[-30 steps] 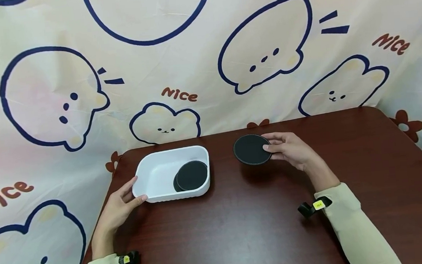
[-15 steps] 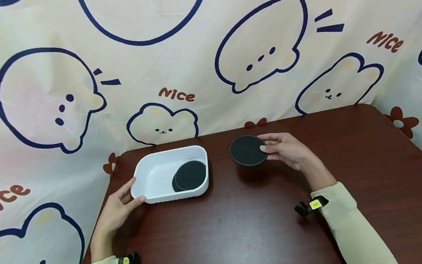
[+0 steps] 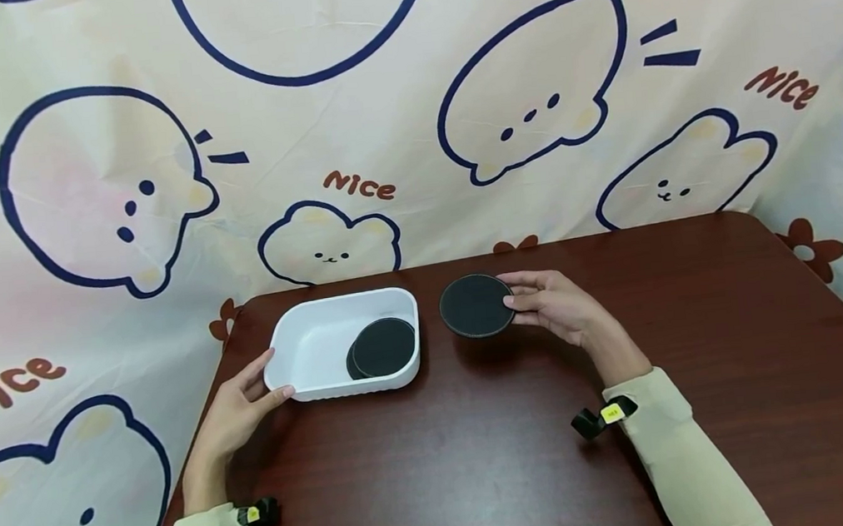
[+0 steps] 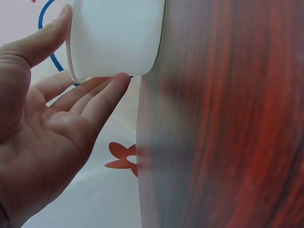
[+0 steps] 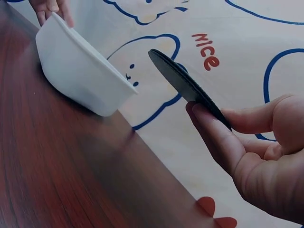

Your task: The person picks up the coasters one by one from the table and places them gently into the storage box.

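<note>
A white plastic storage bin (image 3: 312, 352) with rounded corners stands on the table at the left in the head view. My left hand (image 3: 233, 415) holds its left end, thumb near the front corner and fingers at the side wall. Inside, at the right end, black round coasters (image 3: 385, 347) overlap one another. Just right of the bin, my right hand (image 3: 555, 308) pinches another black coaster (image 3: 474, 307) by its right edge. The right wrist view shows this coaster (image 5: 178, 78) tilted above the table, between thumb and fingers, with the bin (image 5: 80, 71) beyond it.
The dark red-brown wooden table (image 3: 440, 470) extends in front of the bin and to the right. A cream curtain (image 3: 408, 114) with cartoon bears hangs behind its back edge. Each sleeve carries a black wrist strap, such as the right one (image 3: 604, 416).
My right hand has moved left with the coaster, closer to the bin. The left hand keeps its hold, and the bin stays in place.
</note>
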`<state>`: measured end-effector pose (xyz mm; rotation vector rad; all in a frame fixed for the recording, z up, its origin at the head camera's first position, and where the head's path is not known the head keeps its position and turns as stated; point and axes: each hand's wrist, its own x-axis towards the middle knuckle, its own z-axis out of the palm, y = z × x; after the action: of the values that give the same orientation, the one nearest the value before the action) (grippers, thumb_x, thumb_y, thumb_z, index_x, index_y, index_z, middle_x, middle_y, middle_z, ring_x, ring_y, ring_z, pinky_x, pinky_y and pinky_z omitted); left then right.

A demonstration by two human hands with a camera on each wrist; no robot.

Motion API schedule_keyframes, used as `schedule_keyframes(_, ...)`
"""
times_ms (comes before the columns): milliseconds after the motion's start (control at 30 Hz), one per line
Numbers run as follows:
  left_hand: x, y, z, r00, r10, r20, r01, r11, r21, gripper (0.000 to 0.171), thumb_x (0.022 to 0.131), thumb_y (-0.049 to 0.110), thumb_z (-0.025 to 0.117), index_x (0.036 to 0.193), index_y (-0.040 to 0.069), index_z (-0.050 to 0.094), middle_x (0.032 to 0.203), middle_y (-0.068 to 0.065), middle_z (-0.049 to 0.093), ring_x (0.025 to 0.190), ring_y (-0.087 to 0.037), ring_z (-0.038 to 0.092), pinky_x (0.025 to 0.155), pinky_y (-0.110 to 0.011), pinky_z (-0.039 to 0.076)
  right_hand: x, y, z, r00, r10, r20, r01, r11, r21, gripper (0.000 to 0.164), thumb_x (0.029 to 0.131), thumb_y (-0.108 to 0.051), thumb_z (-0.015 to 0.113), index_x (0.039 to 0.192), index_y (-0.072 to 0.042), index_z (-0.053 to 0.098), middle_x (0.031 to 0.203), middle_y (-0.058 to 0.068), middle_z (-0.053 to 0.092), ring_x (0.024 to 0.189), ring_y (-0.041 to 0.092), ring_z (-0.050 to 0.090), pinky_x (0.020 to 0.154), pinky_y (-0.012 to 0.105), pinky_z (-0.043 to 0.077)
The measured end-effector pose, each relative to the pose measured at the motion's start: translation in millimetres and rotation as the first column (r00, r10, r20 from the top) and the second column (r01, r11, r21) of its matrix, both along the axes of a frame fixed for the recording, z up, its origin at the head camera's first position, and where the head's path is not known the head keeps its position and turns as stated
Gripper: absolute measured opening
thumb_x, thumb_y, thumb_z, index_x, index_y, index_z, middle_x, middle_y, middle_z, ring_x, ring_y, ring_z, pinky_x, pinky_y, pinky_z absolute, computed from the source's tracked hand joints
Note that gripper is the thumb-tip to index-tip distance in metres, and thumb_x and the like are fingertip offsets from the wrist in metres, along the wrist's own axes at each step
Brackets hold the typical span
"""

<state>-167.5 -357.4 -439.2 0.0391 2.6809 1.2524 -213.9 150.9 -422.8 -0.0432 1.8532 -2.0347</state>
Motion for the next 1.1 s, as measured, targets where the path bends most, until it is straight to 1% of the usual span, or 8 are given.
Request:
schedule_keyframes(200, 0.2, -0.7, -0.4, 1.0, 0.002, -0.004, -0.002, 1.0, -0.002, 0.089, 0.102, 0.03, 0.076, 0.172, 0.01, 0.024, 0.171, -0.032, 0.032, 0.146, -0.047, 0.054, 0.109, -0.047, 0.048, -1.7, -17.3, -1.6, 1.0, 0.021, -0.009, -0.021, 1.0, -0.02, 0.057, 0.109, -0.001, 0.057, 0.163, 0.0, 0.041, 0.157, 0.027, 0.053, 0.098, 0.004, 0.077, 0.088, 0.021, 0.064)
schedule_keyframes(367, -0.5, -1.0, -0.3, 1.0, 0.001, -0.009, -0.001, 1.0, -0.005, 0.089, 0.102, 0.031, 0.076, 0.171, 0.01, 0.024, 0.17, -0.032, 0.033, 0.146, -0.047, 0.054, 0.109, -0.048, 0.048, -1.6, -31.8, -2.6, 0.999, 0.03, -0.022, -0.031, 0.999, -0.042, 0.056, 0.108, -0.001, 0.058, 0.162, 0.0, 0.042, 0.152, 0.026, 0.058, 0.099, 0.006, 0.077, 0.089, 0.023, 0.065)
schedule_keyframes(600, -0.5, -0.9, -0.5, 1.0, 0.003, -0.002, -0.003, 1.0, 0.003, 0.088, 0.103, 0.029, 0.076, 0.171, 0.009, 0.024, 0.17, -0.032, 0.033, 0.147, -0.047, 0.053, 0.109, -0.047, 0.048, -0.9, -54.1, -3.5, 0.999, 0.039, -0.034, -0.041, 0.997, -0.06, 0.056, 0.108, -0.001, 0.058, 0.162, 0.0, 0.043, 0.155, 0.03, 0.055, 0.101, 0.007, 0.077, 0.089, 0.023, 0.064)
schedule_keyframes(733, -0.4, -1.2, -0.5, 1.0, 0.002, -0.007, -0.002, 1.0, 0.001, 0.088, 0.102, 0.028, 0.076, 0.171, 0.009, 0.025, 0.17, -0.032, 0.033, 0.147, -0.047, 0.053, 0.109, -0.047, 0.048, -0.8, -69.9, -5.5, 0.999, 0.023, -0.032, -0.026, 0.996, -0.086, 0.055, 0.108, 0.0, 0.058, 0.161, 0.001, 0.043, 0.155, 0.03, 0.056, 0.103, 0.009, 0.076, 0.089, 0.024, 0.065)
schedule_keyframes(867, -0.1, -1.1, 0.2, 1.0, 0.0, -0.013, 0.0, 1.0, -0.006, 0.088, 0.102, 0.029, 0.076, 0.171, 0.009, 0.025, 0.17, -0.032, 0.033, 0.147, -0.048, 0.052, 0.109, -0.047, 0.048, -1.4, -86.8, -7.5, 1.0, -0.012, -0.026, 0.009, 0.994, -0.109, 0.054, 0.107, 0.001, 0.059, 0.159, 0.001, 0.046, 0.151, 0.03, 0.059, 0.105, 0.011, 0.076, 0.091, 0.026, 0.065)
schedule_keyframes(1000, 0.6, -0.7, 0.8, 1.0, -0.002, -0.014, 0.002, 1.0, -0.004, 0.088, 0.102, 0.029, 0.076, 0.171, 0.009, 0.025, 0.17, -0.033, 0.033, 0.147, -0.048, 0.052, 0.109, -0.048, 0.048, -1.5, -103.0, -8.5, 0.999, -0.048, -0.004, 0.047, 0.991, -0.127, 0.052, 0.106, 0.002, 0.061, 0.157, 0.0, 0.05, 0.147, 0.028, 0.063, 0.104, 0.013, 0.076, 0.091, 0.029, 0.065)
schedule_keyframes(1100, 1.1, -0.4, 0.9, 1.0, -0.003, -0.014, 0.003, 1.0, -0.005, 0.088, 0.102, 0.03, 0.076, 0.171, 0.009, 0.025, 0.17, -0.033, 0.033, 0.146, -0.048, 0.053, 0.109, -0.048, 0.048, -1.2, -113.9, -9.3, 0.999, -0.051, 0.008, 0.052, 0.989, -0.14, 0.051, 0.106, 0.002, 0.061, 0.156, -0.001, 0.051, 0.144, 0.027, 0.064, 0.102, 0.013, 0.076, 0.09, 0.029, 0.065)
